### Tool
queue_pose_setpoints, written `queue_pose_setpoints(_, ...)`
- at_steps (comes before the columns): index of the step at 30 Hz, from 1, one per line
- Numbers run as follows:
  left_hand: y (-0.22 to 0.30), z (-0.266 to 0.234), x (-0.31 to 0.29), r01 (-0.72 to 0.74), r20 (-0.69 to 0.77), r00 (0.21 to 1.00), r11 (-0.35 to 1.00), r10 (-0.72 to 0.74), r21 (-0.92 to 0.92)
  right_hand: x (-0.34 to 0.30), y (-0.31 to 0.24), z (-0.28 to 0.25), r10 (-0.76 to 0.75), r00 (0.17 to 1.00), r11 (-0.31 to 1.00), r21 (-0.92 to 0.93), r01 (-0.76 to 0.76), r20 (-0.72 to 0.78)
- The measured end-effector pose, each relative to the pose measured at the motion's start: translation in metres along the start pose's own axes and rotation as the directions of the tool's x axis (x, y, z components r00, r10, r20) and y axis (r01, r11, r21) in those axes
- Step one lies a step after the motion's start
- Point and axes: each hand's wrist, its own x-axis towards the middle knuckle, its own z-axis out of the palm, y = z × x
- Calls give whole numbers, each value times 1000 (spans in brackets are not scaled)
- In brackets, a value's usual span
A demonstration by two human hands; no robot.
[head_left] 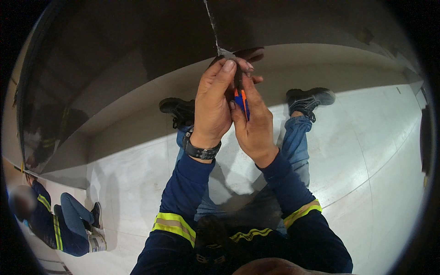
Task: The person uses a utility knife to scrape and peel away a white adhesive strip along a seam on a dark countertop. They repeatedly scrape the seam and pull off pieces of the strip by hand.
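A dark, glossy counter [151,36] fills the upper part of the view, with a rough whitish seam [212,23] running down to its front edge. At the end of that seam, my left hand [212,98] is closed, thumb pressed toward its fingers by a small greyish patch; what it pinches is hidden. My right hand [254,121] grips a hand tool with an orange-and-blue handle [241,101], just beside my left fingers. The tool's working end does not show clearly. Both hands are close together at the counter edge, and the fingertips look dirty.
Below the counter is a pale recessed panel [137,98]. My black shoes [310,98] stand apart on light floor tiles [343,151]. At the lower left, another person [59,220] in dark work clothes reaches toward the counter, near a whitish bucket [97,242].
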Motion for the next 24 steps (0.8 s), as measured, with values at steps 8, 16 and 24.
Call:
queue_pose_setpoints(8, 23, -5, -2, 4, 20, 1000, 996, -5, 86, 3, -20, 13, -21, 1000, 998, 53, 22, -11)
queue_pose_setpoints(16, 20, 9, 0, 138, 74, 985, 971, -155, 197, -14, -5, 9, 13, 998, 997, 76, -9, -60)
queue_pose_setpoints(24, 11, -6, -7, 78, -5, 997, 992, -78, 96, -8, -4, 12, -6, 999, 1000, 24, 7, -48)
